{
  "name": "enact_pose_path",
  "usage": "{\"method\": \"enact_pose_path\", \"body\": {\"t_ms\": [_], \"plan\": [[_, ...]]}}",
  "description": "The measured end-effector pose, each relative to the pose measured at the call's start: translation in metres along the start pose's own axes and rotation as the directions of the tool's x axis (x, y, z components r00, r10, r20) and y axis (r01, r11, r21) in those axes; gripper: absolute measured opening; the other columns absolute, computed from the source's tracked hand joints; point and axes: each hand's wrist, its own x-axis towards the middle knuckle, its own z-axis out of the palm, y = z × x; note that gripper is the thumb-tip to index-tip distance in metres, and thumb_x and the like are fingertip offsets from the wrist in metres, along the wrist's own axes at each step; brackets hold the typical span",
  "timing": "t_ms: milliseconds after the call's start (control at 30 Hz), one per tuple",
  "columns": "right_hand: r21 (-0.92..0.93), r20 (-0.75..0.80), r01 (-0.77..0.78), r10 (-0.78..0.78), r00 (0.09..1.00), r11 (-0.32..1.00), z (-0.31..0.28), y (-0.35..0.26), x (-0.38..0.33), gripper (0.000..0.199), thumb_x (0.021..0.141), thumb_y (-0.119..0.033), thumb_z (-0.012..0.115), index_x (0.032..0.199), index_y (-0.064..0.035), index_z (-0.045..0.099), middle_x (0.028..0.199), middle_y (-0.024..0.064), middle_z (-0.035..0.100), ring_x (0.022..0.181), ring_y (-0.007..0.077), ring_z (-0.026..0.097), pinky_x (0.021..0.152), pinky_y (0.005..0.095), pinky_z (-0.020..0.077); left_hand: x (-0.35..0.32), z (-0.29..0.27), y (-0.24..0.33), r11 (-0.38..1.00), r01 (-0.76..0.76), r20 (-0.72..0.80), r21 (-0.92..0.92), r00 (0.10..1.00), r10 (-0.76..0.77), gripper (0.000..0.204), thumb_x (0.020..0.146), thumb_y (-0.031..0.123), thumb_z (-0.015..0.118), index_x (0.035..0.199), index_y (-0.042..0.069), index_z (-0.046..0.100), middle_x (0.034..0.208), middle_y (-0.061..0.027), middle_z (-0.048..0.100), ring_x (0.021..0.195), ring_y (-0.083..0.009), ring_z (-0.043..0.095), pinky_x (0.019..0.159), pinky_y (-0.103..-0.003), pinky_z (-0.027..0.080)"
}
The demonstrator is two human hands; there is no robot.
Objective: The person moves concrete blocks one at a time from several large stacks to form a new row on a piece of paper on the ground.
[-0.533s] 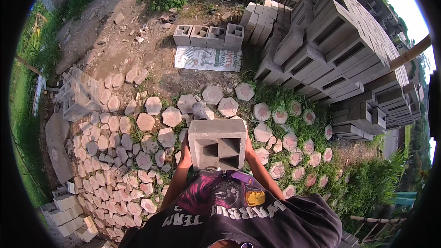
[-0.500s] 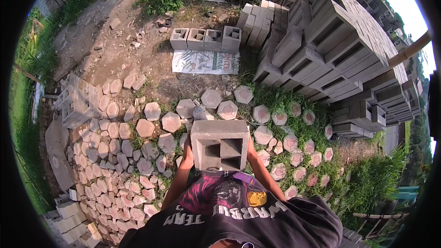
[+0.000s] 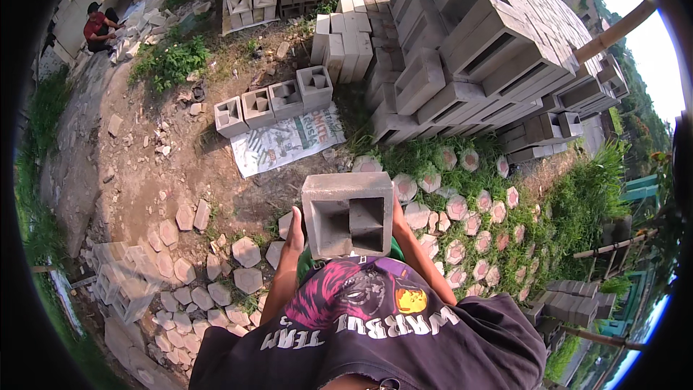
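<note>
I carry a grey hollow concrete block [image 3: 348, 213] with two square cavities in front of my chest. My left hand [image 3: 294, 237] presses flat against its left side, thumb pointing up. My right hand [image 3: 398, 218] grips the block's right side and is mostly hidden behind it. Ahead on the dirt a row of three similar hollow blocks [image 3: 273, 100] stands beside a flattened printed sack [image 3: 287, 140].
A large stack of grey blocks [image 3: 476, 50] fills the upper right. Hexagonal pavers [image 3: 462, 209] lie in grass to the right and on dirt at lower left [image 3: 209, 260]. A person in a red shirt [image 3: 97, 25] crouches far upper left.
The view has shifted forward: the three blocks and the sack are nearer and the hexagonal pavers have slid back under me. The block stays held in both hands.
</note>
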Motion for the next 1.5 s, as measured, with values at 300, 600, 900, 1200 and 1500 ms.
{"method": "enact_pose_path", "body": {"t_ms": [300, 600, 900, 1200, 1500], "plan": [[-0.490, 0.027, -0.026, 0.046, 0.999, 0.872, 0.152, -0.060, 0.131, 0.081, 0.090, -0.071, 0.030, 0.110, -0.0001, 0.065, 0.098, 0.0088, 0.062, 0.088, 0.0170, 0.052, 0.079, 0.0316, 0.0409, 0.088, -0.068, 0.055, 0.981, -0.170, -0.291, -0.092, 0.947, 0.137, 0.076, 0.093, 0.057, 0.044, 0.143, 0.002, 0.029, 0.143, -0.0083, 0.037, 0.131, -0.0222, 0.035, 0.109, -0.036, 0.025], [-0.681, 0.254, 0.024, 0.206, 0.945, 0.732, 0.275, -0.109, 0.341, 0.088, 0.087, -0.072, 0.031, 0.112, 0.0057, 0.064, 0.112, 0.0213, 0.061, 0.106, 0.0267, 0.054, 0.093, 0.0359, 0.0397, 0.220, -0.135, 0.110, 0.934, -0.282, -0.501, -0.217, 0.854, 0.142, 0.045, 0.083, 0.036, 0.059, 0.117, 0.007, 0.054, 0.106, -0.0070, 0.058, 0.101, -0.0233, 0.056, 0.089, -0.039, 0.044], [-0.676, 0.211, -0.179, 0.421, 0.882, 0.715, 0.311, -0.125, 0.452, 0.086, 0.084, -0.074, 0.035, 0.111, 0.0025, 0.065, 0.105, 0.0163, 0.065, 0.098, 0.0244, 0.058, 0.088, 0.0347, 0.0429, 0.293, -0.137, 0.185, 0.982, -0.138, -0.629, -0.129, 0.777, 0.026, 0.035, 0.080, 0.023, 0.061, 0.110, 0.006, 0.055, 0.094, -0.0038, 0.057, 0.084, -0.0183, 0.057, 0.074, -0.035, 0.047], [-0.048, 0.334, -0.568, 0.549, 0.766, 0.822, 0.326, -0.139, 0.513, 0.073, 0.095, -0.059, 0.032, 0.141, -0.0026, 0.038, 0.139, 0.0150, 0.045, 0.119, 0.0258, 0.050, 0.105, 0.0362, 0.0369, 0.421, -0.229, 0.236, 0.989, 0.146, -0.538, -0.027, 0.832, -0.137, 0.049, 0.076, 0.020, 0.062, 0.120, 0.002, 0.053, 0.102, -0.0079, 0.061, 0.087, -0.0185, 0.057, 0.075, -0.033, 0.047], [-0.625, -0.196, -0.268, 0.185, 0.963, 0.733, 0.338, -0.103, 0.588, 0.057, 0.087, -0.047, 0.062, 0.116, 0.0020, 0.060, 0.104, 0.0150, 0.066, 0.098, 0.0220, 0.061, 0.089, 0.0333, 0.0448, 0.536, -0.209, 0.322, 0.791, 0.466, -0.631, 0.397, 0.764, -0.133, 0.061, 0.069, 0.024, 0.066, 0.122, -0.002, 0.051, 0.103, -0.0167, 0.062, 0.091, -0.0270, 0.059, 0.078, -0.040, 0.048]]}}
